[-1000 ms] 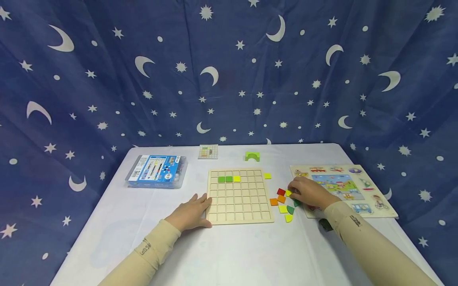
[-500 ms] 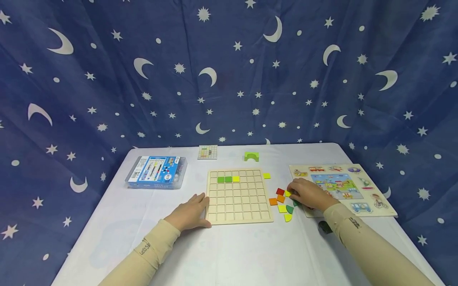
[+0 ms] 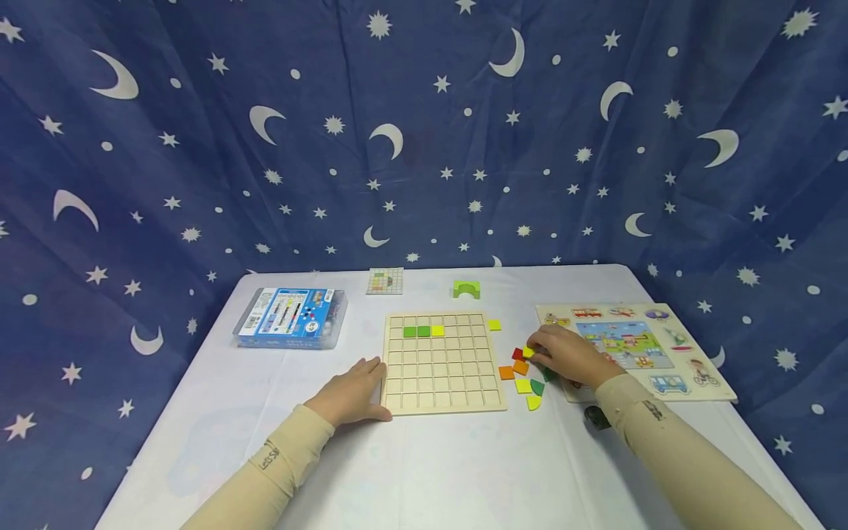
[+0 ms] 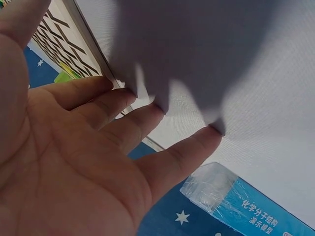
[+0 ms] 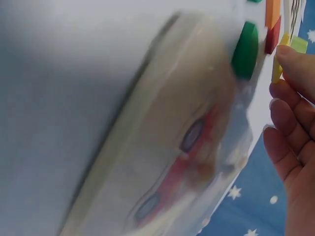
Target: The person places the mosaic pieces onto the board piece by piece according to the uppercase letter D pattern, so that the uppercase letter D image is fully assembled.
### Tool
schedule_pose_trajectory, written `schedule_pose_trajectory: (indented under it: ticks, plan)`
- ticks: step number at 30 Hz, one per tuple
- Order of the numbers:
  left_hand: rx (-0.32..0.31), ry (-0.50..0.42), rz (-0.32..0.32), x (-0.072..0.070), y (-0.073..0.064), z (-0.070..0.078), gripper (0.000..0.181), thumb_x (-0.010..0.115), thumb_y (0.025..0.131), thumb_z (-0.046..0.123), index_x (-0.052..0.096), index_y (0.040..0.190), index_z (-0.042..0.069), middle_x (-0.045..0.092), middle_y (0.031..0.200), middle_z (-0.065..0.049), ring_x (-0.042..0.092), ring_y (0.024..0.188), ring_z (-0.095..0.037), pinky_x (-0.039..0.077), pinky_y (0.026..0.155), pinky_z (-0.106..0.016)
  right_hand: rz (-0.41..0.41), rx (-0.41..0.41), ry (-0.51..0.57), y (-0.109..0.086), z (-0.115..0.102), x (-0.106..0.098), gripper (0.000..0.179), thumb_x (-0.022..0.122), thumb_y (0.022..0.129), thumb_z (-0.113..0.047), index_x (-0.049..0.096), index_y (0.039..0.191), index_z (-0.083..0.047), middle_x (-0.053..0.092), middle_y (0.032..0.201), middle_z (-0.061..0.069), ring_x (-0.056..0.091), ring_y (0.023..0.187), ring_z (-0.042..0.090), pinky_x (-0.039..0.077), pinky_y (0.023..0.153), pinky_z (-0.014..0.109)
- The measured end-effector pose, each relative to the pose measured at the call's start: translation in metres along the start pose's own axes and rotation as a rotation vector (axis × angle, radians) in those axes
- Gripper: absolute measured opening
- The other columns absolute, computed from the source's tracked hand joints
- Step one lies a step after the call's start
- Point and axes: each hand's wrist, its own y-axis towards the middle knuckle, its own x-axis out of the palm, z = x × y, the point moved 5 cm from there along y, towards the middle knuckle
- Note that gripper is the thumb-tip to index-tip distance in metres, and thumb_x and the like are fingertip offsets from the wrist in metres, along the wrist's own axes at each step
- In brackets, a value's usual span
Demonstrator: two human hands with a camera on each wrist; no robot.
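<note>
My left hand (image 3: 349,394) rests on the table with its fingers extended, touching the left edge of the wooden grid board (image 3: 441,382). Two green square tiles (image 3: 417,332) and one yellow square tile (image 3: 438,331) sit in a row near the board's top left. To the board's right, my right hand (image 3: 568,356) pinches a yellow tile (image 5: 276,70) between thumb and fingertips. Beside it lie a red tile (image 3: 517,354), orange tiles (image 3: 506,373), a yellow square (image 3: 523,386), a yellow quarter-round piece (image 3: 534,403) and green pieces (image 3: 538,387).
A picture puzzle board (image 3: 689,346) lies under the right forearm's side. At the back stand a blue-labelled plastic box (image 3: 291,318), a pattern card (image 3: 386,281) and a green arch block (image 3: 467,289). Another yellow tile (image 3: 495,324) lies by the board's upper right corner.
My right hand has shifted slightly up and left, lifting the yellow tile a little from its spot by the red tile. My left hand stays at the board's edge.
</note>
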Motion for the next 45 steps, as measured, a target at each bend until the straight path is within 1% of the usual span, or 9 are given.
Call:
schedule_pose_trajectory:
  ticks: [4,11,15,19,24,31,39,42,45]
  plan:
    - [0.003,0.003,0.000,0.000,0.001,0.000,0.097,0.082,0.074,0.050,0.044,0.146,-0.003,0.038,0.154,-0.022,0.032,0.142,-0.044,0.038,0.106,-0.062,0.026,-0.052,-0.002,0.011,-0.014,-0.001,0.020,0.075,0.090,-0.024,0.072,0.107,-0.014,0.062,0.096,-0.005,0.056,0.087,0.013,0.053,0.086,0.038]
    - [-0.001,-0.011,-0.006,0.000,0.000,-0.001,0.097,0.082,0.073,0.050,0.044,0.145,-0.004,0.037,0.154,-0.023,0.031,0.142,-0.045,0.036,0.107,-0.062,0.037,-0.104,-0.010,0.036,-0.044,0.000,0.021,0.074,0.091,-0.024,0.072,0.109,-0.014,0.062,0.097,-0.004,0.056,0.089,0.013,0.053,0.089,0.036]
    - [-0.008,-0.019,-0.013,0.001,0.000,-0.001,0.098,0.082,0.074,0.050,0.044,0.145,-0.004,0.037,0.155,-0.022,0.030,0.143,-0.045,0.036,0.105,-0.065,0.064,-0.192,-0.007,0.052,-0.069,0.003,0.021,0.073,0.091,-0.022,0.071,0.109,-0.012,0.064,0.098,-0.002,0.059,0.091,0.015,0.053,0.087,0.035]
    - [-0.009,-0.011,-0.010,0.002,-0.001,-0.001,0.096,0.082,0.074,0.050,0.045,0.145,-0.003,0.037,0.155,-0.021,0.031,0.143,-0.045,0.037,0.104,-0.066,0.099,-0.275,-0.037,0.072,-0.099,0.010,0.019,0.074,0.091,-0.021,0.071,0.107,-0.012,0.064,0.098,-0.001,0.061,0.089,0.014,0.053,0.083,0.033]
    - [-0.022,-0.013,-0.007,0.002,-0.002,-0.002,0.096,0.081,0.074,0.050,0.044,0.146,-0.002,0.037,0.155,-0.020,0.031,0.143,-0.044,0.036,0.102,-0.069,0.116,-0.331,-0.079,0.095,-0.135,0.017,0.014,0.074,0.091,-0.020,0.071,0.103,-0.013,0.065,0.095,-0.002,0.061,0.088,0.014,0.052,0.083,0.031]
    - [-0.027,0.011,-0.022,0.002,-0.004,0.000,0.095,0.078,0.077,0.052,0.042,0.148,0.000,0.036,0.156,-0.018,0.031,0.144,-0.043,0.037,0.100,-0.071,0.121,-0.352,-0.121,0.118,-0.173,0.024,0.008,0.074,0.090,-0.020,0.071,0.096,-0.015,0.064,0.090,-0.004,0.058,0.083,0.013,0.052,0.080,0.030]
    - [-0.011,0.040,-0.020,0.001,-0.004,-0.001,0.096,0.076,0.077,0.055,0.042,0.148,0.000,0.037,0.156,-0.019,0.032,0.143,-0.043,0.040,0.097,-0.070,0.128,-0.362,-0.148,0.131,-0.193,0.034,0.007,0.071,0.093,-0.020,0.072,0.097,-0.015,0.064,0.090,-0.003,0.060,0.085,0.013,0.053,0.083,0.030]
    - [-0.016,0.056,-0.012,0.001,-0.003,0.000,0.096,0.076,0.075,0.056,0.043,0.147,0.001,0.038,0.154,-0.020,0.034,0.142,-0.044,0.043,0.097,-0.067,0.138,-0.345,-0.155,0.131,-0.192,0.033,0.007,0.071,0.093,-0.020,0.073,0.097,-0.015,0.066,0.092,-0.003,0.060,0.085,0.014,0.053,0.083,0.032]
    - [-0.033,0.079,-0.004,0.000,-0.003,0.000,0.097,0.077,0.073,0.058,0.045,0.147,0.004,0.041,0.150,-0.024,0.037,0.137,-0.050,0.048,0.090,-0.065,0.147,-0.341,-0.167,0.130,-0.190,0.033,0.006,0.071,0.092,-0.020,0.073,0.096,-0.015,0.066,0.092,-0.002,0.060,0.084,0.014,0.053,0.081,0.032]
